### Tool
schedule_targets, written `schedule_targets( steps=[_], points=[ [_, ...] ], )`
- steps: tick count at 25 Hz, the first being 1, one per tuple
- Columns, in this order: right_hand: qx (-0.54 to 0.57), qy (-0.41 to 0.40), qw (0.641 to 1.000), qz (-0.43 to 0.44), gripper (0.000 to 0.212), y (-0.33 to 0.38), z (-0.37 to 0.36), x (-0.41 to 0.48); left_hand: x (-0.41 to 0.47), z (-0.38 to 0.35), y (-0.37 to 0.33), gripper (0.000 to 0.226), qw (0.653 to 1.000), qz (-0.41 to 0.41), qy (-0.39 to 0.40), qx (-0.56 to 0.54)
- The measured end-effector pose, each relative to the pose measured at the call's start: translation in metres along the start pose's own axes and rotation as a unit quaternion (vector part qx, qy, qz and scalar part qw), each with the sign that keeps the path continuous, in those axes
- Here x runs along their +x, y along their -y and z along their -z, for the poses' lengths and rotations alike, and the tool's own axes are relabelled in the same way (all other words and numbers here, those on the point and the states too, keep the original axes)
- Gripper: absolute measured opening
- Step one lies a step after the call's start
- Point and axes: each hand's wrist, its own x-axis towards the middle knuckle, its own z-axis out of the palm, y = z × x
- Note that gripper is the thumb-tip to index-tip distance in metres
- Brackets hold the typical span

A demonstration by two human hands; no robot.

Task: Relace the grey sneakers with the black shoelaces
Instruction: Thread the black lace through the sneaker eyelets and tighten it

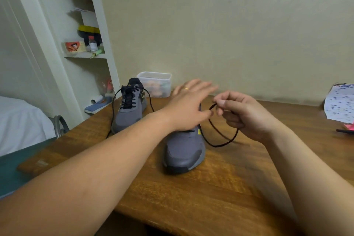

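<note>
The right hand point(241, 113) pinches the black shoelace point(220, 145) in curled fingers. The lace loops down and left to the near grey sneaker point(183, 151), which lies on the tabletop point(210, 197) toe toward the person. The left hand point(189, 105), spread and holding nothing, covers its eyelets.

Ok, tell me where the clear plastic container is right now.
In the head view the clear plastic container sits left of centre at the back of the wooden table, against the wall, just behind the laced sneaker.
</note>
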Motion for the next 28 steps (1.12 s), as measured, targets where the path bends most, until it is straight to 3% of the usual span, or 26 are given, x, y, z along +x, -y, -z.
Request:
schedule_targets(
  steps=[2, 4, 5, 7, 11, 13, 14, 16, 18, 20, 23, 26, 28],
  points=[
    [0.035, 0.011, 0.999, 0.028, 0.013, 0.005, 0.002, -0.002, 0.014, -0.006, -0.011, 0.042, 0.998, -0.028, 0.042, -0.038],
    [0.063, -0.043, 0.996, 0.039, 0.013, 0.003, 0.018, -0.004, 0.018, 0.0, -0.012, 0.018, 0.971, -0.005, 0.061, -0.23],
    [0.062, -0.081, 0.994, 0.038, 0.018, -0.001, 0.03, -0.005, 0.018, 0.007, -0.009, 0.021, 0.945, 0.02, 0.066, -0.319],
    [0.012, -0.145, 0.989, 0.018, 0.024, -0.013, 0.052, -0.011, 0.016, 0.021, -0.001, 0.029, 0.918, 0.054, 0.075, -0.387],
    [-0.17, -0.231, 0.956, -0.064, 0.021, -0.03, 0.076, -0.019, 0.006, 0.035, 0.022, 0.035, 0.948, 0.117, 0.028, -0.296],
    [-0.375, -0.239, 0.894, -0.061, 0.027, -0.028, 0.064, -0.02, 0.003, 0.034, 0.026, 0.037, 0.966, 0.118, 0.025, -0.229],
    [-0.439, -0.212, 0.873, -0.019, 0.04, -0.024, 0.048, -0.019, 0.002, 0.032, 0.024, 0.036, 0.97, 0.11, 0.037, -0.215],
    [-0.403, -0.119, 0.904, 0.077, 0.055, -0.019, 0.007, -0.014, 0.004, 0.027, 0.015, 0.035, 0.974, 0.077, 0.061, -0.204],
    [-0.292, -0.062, 0.946, 0.126, 0.035, -0.023, -0.028, -0.008, 0.007, 0.022, 0.006, 0.037, 0.978, 0.051, 0.073, -0.186],
    [-0.257, -0.109, 0.951, 0.133, 0.014, -0.029, -0.036, -0.001, 0.005, 0.02, 0.008, 0.041, 0.981, 0.066, 0.049, -0.174],
    [-0.253, -0.19, 0.945, 0.082, 0.021, -0.037, -0.015, 0.001, -0.011, 0.011, 0.026, 0.037, 0.981, 0.123, -0.005, -0.148],
    [-0.192, -0.225, 0.955, 0.027, 0.024, -0.05, 0.002, 0.0, -0.028, -0.006, 0.038, 0.022, 0.993, 0.104, 0.039, -0.045],
    [-0.155, -0.212, 0.965, 0.012, 0.021, -0.055, 0.0, 0.001, -0.032, -0.006, 0.041, 0.014, 0.992, 0.086, 0.052, -0.071]
  ],
)
